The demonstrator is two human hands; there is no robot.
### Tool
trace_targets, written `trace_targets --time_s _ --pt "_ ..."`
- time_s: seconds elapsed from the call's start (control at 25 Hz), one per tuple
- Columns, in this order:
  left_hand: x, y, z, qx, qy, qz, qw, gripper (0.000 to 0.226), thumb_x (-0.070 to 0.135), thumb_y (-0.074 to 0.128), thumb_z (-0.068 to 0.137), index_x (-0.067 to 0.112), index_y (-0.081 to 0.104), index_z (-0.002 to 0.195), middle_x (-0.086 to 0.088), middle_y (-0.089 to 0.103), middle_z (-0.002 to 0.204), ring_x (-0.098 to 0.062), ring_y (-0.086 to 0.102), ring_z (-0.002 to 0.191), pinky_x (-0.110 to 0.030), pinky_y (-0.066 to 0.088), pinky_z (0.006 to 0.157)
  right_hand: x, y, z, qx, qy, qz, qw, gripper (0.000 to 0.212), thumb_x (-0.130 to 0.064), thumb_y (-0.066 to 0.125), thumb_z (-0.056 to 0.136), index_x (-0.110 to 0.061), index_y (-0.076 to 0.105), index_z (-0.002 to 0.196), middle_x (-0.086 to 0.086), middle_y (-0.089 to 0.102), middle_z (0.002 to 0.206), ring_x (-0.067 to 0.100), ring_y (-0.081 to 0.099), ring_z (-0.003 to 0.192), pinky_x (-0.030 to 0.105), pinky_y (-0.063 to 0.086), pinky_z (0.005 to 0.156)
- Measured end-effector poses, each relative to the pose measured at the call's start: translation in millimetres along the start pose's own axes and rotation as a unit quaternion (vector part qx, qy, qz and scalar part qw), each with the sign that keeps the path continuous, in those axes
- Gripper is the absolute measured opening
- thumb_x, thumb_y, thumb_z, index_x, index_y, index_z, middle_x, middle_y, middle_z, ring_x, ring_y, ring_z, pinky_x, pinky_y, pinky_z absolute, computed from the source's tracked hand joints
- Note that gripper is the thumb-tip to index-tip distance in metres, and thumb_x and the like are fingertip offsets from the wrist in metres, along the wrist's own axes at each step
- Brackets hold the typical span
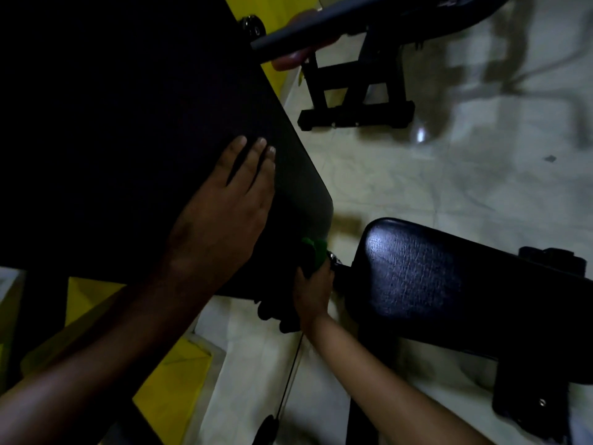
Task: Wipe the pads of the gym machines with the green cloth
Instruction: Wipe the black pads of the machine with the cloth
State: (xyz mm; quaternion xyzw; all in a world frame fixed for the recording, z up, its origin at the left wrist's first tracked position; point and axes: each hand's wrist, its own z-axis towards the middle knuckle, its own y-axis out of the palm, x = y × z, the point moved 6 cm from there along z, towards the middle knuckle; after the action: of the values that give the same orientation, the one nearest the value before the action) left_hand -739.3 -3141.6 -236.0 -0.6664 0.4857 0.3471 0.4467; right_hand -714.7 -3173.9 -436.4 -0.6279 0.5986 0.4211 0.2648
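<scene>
Left hand [221, 216] lies flat, fingers straight, steadying the large black vinyl backrest pad [128, 123]. Right hand [313, 292] grips the bunched green cloth [316, 252] at that pad's lower corner edge. Judged: mid-wipe on the edge; next, move over to the glossy black seat pad [449, 284] beside it.

Dim room, pale glossy floor [449, 175]

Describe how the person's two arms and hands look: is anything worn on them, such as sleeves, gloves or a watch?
Both forearms are bare as far as the picture reaches: no sleeves show. The left hand has no glove, ring or watch in view. The right hand is gloveless too; no band shows at its wrist. The dim light hides finer marks.
</scene>
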Motion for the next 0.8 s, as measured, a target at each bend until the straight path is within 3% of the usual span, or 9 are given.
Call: trace_targets --time_s 0.04,0.2,0.36,0.4,0.56,0.64,0.72,0.76,0.8 --pt "1 0 1 -0.007 0.001 0.000 1.000 0.061 0.025 0.010 0.098 -0.013 -0.006 0.143 -0.033 -0.008 0.152 -0.048 -0.007 0.141 -0.058 -0.015 0.105 0 -1 1 -0.002 0.014 0.003 1.000 0.053 -0.015 0.060 0.084 0.002 0.045 0.132 0.021 0.045 0.128 0.031 0.046 0.120 0.021 0.034 0.092" --pt "7 0 13 -0.039 0.004 -0.025 0.999 0.061 0.028 0.015 0.102 -0.010 -0.007 0.144 -0.032 -0.013 0.152 -0.049 -0.012 0.140 -0.057 -0.018 0.103 -14 7 -11 -0.031 -0.093 -0.002 0.995 0.061 -0.014 0.059 0.082 0.002 0.038 0.137 0.009 0.039 0.126 0.012 0.038 0.117 0.006 0.025 0.097" --pt "12 2 16 -0.049 0.011 -0.039 0.998 0.060 0.026 0.016 0.102 -0.010 -0.008 0.144 -0.032 -0.015 0.152 -0.048 -0.015 0.140 -0.055 -0.020 0.103 18 -5 24 -0.004 0.062 -0.067 0.996 0.048 -0.008 0.061 0.084 0.005 0.045 0.127 0.024 0.047 0.126 0.035 0.046 0.120 0.031 0.033 0.098" --pt "14 3 16 -0.050 0.015 -0.045 0.998 0.059 0.025 0.014 0.102 -0.010 -0.009 0.144 -0.032 -0.015 0.152 -0.048 -0.015 0.140 -0.055 -0.020 0.103 11 -7 26 -0.002 0.061 -0.069 0.996 0.047 -0.010 0.061 0.085 0.004 0.045 0.127 0.023 0.047 0.125 0.035 0.047 0.119 0.034 0.035 0.097" --pt "7 5 20 -0.070 -0.024 -0.136 0.988 0.069 0.016 -0.020 0.081 -0.002 -0.013 0.146 -0.022 -0.013 0.156 -0.036 -0.012 0.144 -0.045 -0.012 0.114 -52 2 8 -0.024 -0.177 -0.011 0.984 0.069 -0.026 0.051 0.074 -0.003 0.039 0.138 -0.001 0.040 0.124 0.006 0.038 0.117 0.015 0.029 0.104" --pt "6 1 23 -0.060 -0.020 -0.142 0.988 0.060 0.016 -0.009 0.089 -0.008 -0.017 0.143 -0.027 -0.018 0.153 -0.038 -0.015 0.143 -0.044 -0.012 0.114 -45 2 22 -0.028 -0.165 -0.021 0.986 0.070 -0.026 0.052 0.075 -0.001 0.038 0.138 0.005 0.041 0.128 0.011 0.039 0.121 0.018 0.030 0.105" --pt "3 -2 22 -0.035 -0.004 -0.113 0.993 0.058 0.016 0.009 0.098 -0.013 -0.018 0.139 -0.031 -0.022 0.150 -0.042 -0.019 0.140 -0.048 -0.014 0.112 -37 -7 43 -0.017 -0.063 -0.064 0.996 0.060 -0.018 0.059 0.083 0.000 0.039 0.136 0.018 0.045 0.130 0.029 0.046 0.122 0.031 0.034 0.100" --pt "0 -4 19 -0.030 -0.003 -0.097 0.995 0.059 0.018 0.012 0.099 -0.014 -0.018 0.138 -0.031 -0.021 0.150 -0.043 -0.019 0.140 -0.049 -0.015 0.110 -44 -11 46 -0.008 -0.057 -0.073 0.996 0.058 -0.016 0.060 0.085 -0.001 0.040 0.137 0.021 0.045 0.130 0.032 0.047 0.121 0.033 0.034 0.098" --pt "0 -4 18 -0.017 0.001 -0.077 0.997 0.058 0.018 0.012 0.098 -0.013 -0.015 0.139 -0.031 -0.018 0.151 -0.044 -0.017 0.140 -0.050 -0.016 0.109 -62 -11 43 0.000 -0.120 -0.058 0.991 0.058 -0.016 0.060 0.084 -0.002 0.041 0.137 0.021 0.046 0.130 0.029 0.046 0.121 0.032 0.034 0.099"
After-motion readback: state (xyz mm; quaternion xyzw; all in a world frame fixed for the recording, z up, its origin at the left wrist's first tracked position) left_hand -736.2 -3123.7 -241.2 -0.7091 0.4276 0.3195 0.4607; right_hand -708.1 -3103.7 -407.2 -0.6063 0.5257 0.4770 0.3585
